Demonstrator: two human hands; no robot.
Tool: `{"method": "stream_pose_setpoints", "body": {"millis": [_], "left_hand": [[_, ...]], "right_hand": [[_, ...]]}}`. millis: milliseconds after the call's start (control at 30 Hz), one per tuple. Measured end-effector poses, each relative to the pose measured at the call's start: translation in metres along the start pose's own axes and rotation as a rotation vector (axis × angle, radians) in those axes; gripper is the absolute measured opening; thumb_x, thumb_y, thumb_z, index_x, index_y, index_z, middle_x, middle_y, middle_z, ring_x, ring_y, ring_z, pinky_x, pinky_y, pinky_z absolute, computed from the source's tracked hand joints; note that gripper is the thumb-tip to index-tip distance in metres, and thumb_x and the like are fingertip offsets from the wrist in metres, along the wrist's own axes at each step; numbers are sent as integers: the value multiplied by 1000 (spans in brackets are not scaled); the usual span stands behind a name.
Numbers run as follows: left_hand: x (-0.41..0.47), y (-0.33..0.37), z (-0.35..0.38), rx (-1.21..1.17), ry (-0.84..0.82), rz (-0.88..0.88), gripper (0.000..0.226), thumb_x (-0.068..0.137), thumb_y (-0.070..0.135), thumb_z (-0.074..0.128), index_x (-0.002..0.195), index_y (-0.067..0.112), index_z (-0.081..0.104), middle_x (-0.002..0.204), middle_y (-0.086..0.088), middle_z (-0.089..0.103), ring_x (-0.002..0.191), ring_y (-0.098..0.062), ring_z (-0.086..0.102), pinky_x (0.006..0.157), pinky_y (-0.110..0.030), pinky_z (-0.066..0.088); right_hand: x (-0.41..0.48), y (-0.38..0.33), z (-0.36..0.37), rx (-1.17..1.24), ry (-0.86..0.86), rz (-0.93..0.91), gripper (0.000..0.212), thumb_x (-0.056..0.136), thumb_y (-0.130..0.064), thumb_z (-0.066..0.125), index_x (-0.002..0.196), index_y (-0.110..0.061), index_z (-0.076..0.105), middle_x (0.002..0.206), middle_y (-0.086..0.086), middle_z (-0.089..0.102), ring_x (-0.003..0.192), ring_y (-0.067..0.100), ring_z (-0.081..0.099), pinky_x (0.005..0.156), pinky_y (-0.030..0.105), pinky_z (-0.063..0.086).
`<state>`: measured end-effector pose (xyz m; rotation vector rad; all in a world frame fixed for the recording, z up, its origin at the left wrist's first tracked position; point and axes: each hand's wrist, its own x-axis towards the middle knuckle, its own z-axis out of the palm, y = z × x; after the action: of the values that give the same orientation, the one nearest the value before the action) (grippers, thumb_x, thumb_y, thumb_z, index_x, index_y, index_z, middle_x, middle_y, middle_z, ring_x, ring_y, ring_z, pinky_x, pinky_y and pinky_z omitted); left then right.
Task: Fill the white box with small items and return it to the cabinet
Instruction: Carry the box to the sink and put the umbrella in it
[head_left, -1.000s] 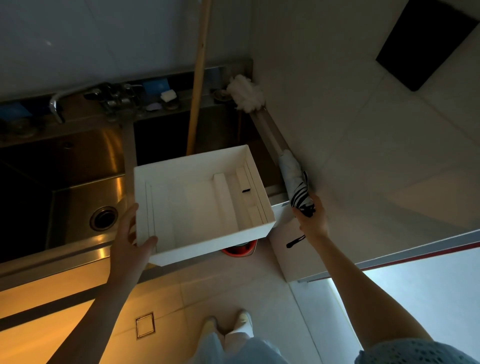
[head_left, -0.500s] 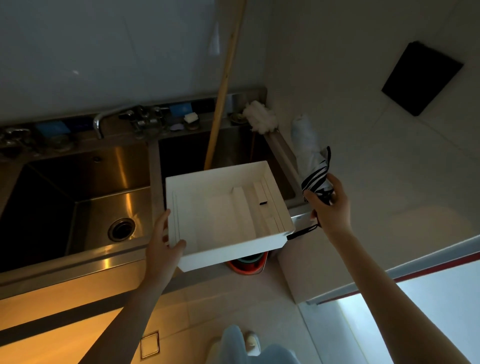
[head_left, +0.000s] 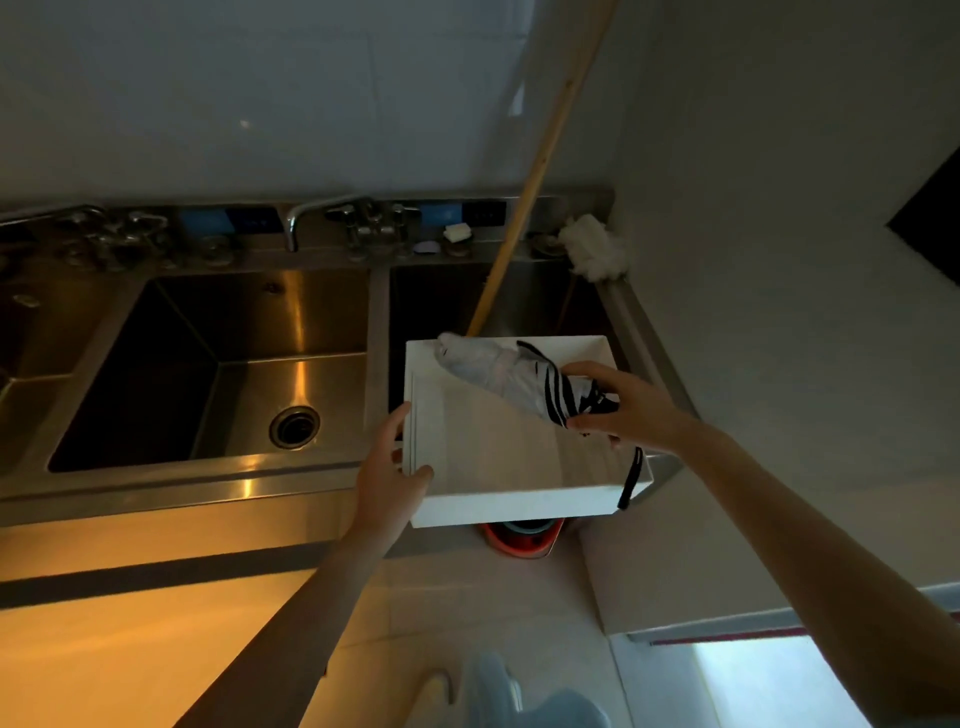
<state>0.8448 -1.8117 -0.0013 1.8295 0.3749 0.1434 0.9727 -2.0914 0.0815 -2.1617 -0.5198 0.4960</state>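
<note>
White box (head_left: 519, 504): held above the front edge of the right sink basin (head_left: 545, 306). Left hand (head_left: 387, 470) grips its eight-o'clock corner, thumb curled over the rim. Right hand (head_left: 621, 402), at three o'clock, has its fingers wrapped round a folded striped umbrella (head_left: 493, 366) that slants over the box, tip toward ten o'clock.

The folded umbrella (head_left: 498, 371) and right hand (head_left: 623, 405) hide the white box's (head_left: 498, 457) far right floor. Below the box we see only a sliver of red tub (head_left: 493, 543) (contents unclear); beyond it, small objects (head_left: 457, 233) are too dim to name.
</note>
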Motion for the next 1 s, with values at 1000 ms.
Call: {"method": "stream_pose_setpoints", "body": {"millis": [1000], "left_hand": [[12,4,2,-67,77,-80,84,76,-8,69,137,42,41,126,8,53,108,-16,59,78,-34,58]], "right_hand": [[56,58,53,-199,-380,163,74,65,-32,83,117,-46,32,99,-8,55,84,10,60,59,17,49]]}}
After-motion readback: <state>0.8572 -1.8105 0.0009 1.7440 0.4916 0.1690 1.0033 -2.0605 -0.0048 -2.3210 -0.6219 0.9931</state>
